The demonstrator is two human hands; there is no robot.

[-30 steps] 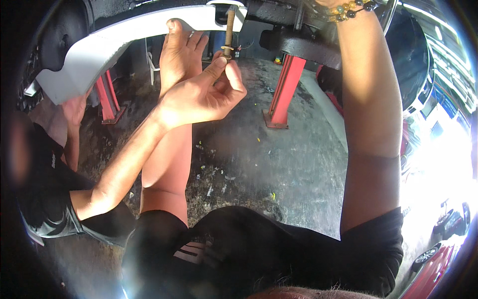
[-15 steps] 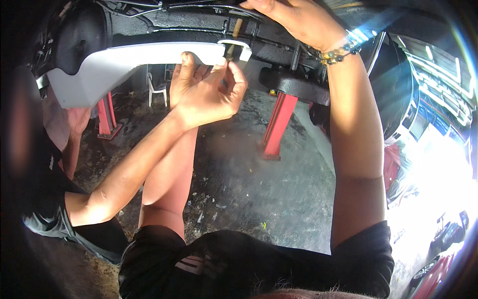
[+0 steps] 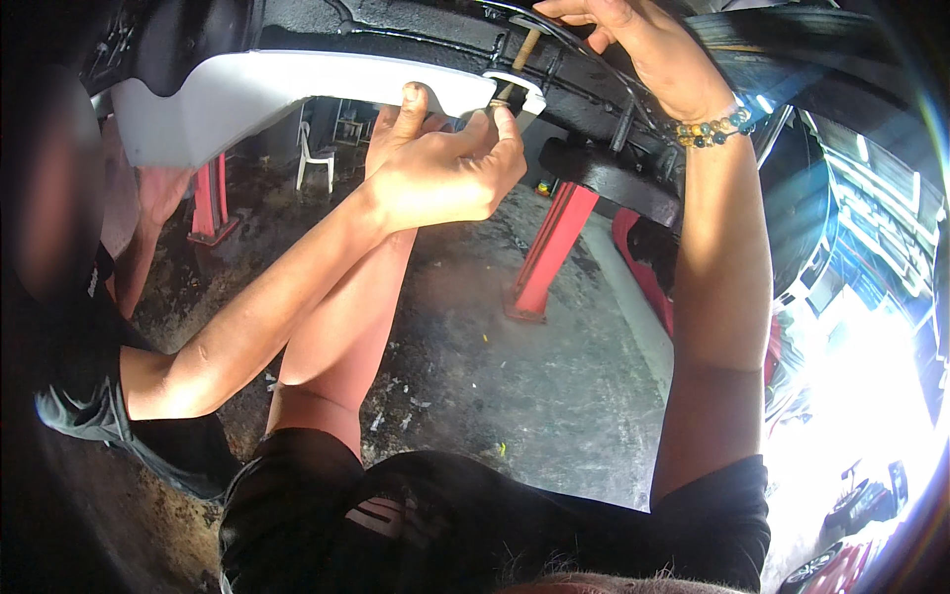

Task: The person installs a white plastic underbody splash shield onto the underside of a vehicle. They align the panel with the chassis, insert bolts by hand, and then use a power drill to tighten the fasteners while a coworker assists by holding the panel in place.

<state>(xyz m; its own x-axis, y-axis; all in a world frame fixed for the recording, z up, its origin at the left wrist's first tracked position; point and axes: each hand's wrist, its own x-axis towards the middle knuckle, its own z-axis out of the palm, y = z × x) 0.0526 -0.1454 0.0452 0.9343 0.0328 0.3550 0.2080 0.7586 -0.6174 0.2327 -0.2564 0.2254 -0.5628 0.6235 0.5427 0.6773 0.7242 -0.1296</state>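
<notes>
A long white curved panel point(image 3: 297, 84) hangs under the black underside of a vehicle. My left hand point(image 3: 380, 129) is raised at the panel's lower edge, mostly hidden behind a co-worker's hand point(image 3: 445, 173); its fingers do not show. That co-worker's fingertips touch the panel's right end, at a white loop-shaped bracket point(image 3: 531, 97). A tan rod-like piece point(image 3: 527, 48) slants above the loop. My right hand point(image 3: 658, 45), with a beaded bracelet point(image 3: 714, 127) at the wrist, reaches up beside a thin black cable point(image 3: 584, 45), fingers stretched out and apart; the frame's upper edge crops it.
Red lift posts point(image 3: 552, 247) stand beyond the arms, on a stained concrete floor point(image 3: 475, 396). A white plastic chair point(image 3: 316, 158) is farther back. The co-worker's other arm point(image 3: 148, 228) rises toward the panel's left end. Bright light floods the right side.
The view has shifted, so the panel's right end, the bracket and my right hand appear farther right and slightly higher or lower. The co-worker's fingers remain at the bracket.
</notes>
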